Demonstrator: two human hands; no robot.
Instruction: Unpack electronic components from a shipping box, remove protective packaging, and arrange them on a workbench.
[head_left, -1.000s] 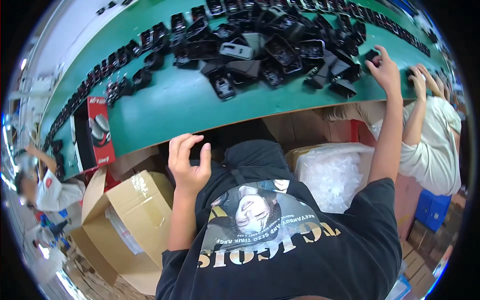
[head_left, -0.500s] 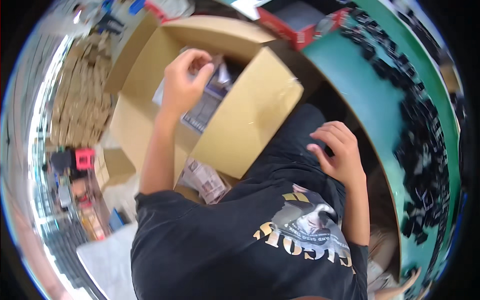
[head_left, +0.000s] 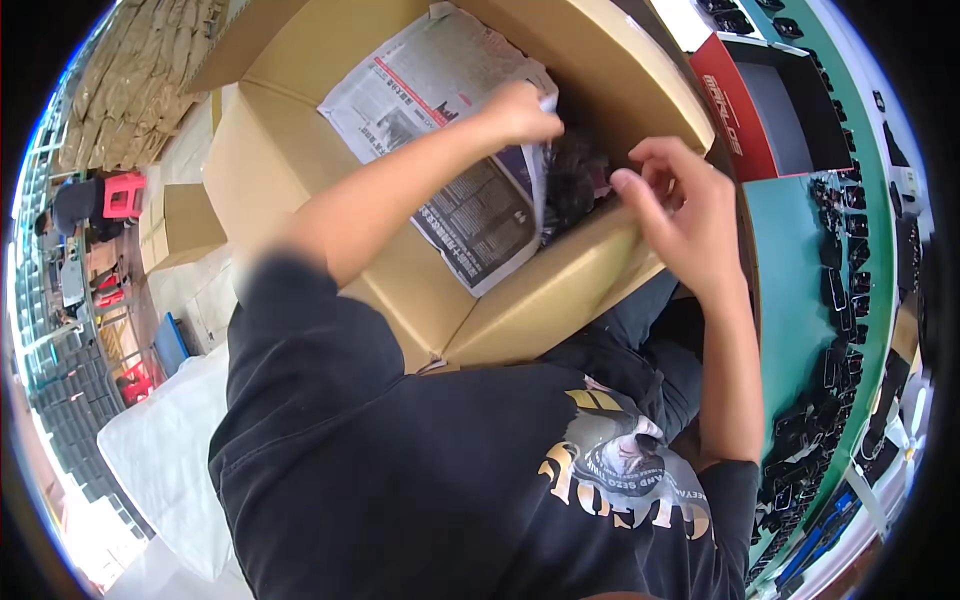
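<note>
Two short sleeves of a black T-shirt (head_left: 420, 470), which is bearing pale and golden letters, are leaving the forearms bare. The left hand (head_left: 522, 113) is extending over the newspaper (head_left: 470, 220), its fingers pinching the paper's edge. The right hand (head_left: 690, 215) is bending above a wall of the cardboard box (head_left: 600, 75), with thumb and curved fingers standing apart. Inside this box the newspaper is lying partly over black objects (head_left: 575, 185), showing dense printed characters and red marks. Farther, a red box (head_left: 730, 105) with white lettering is resting on the green table (head_left: 785, 250).
</note>
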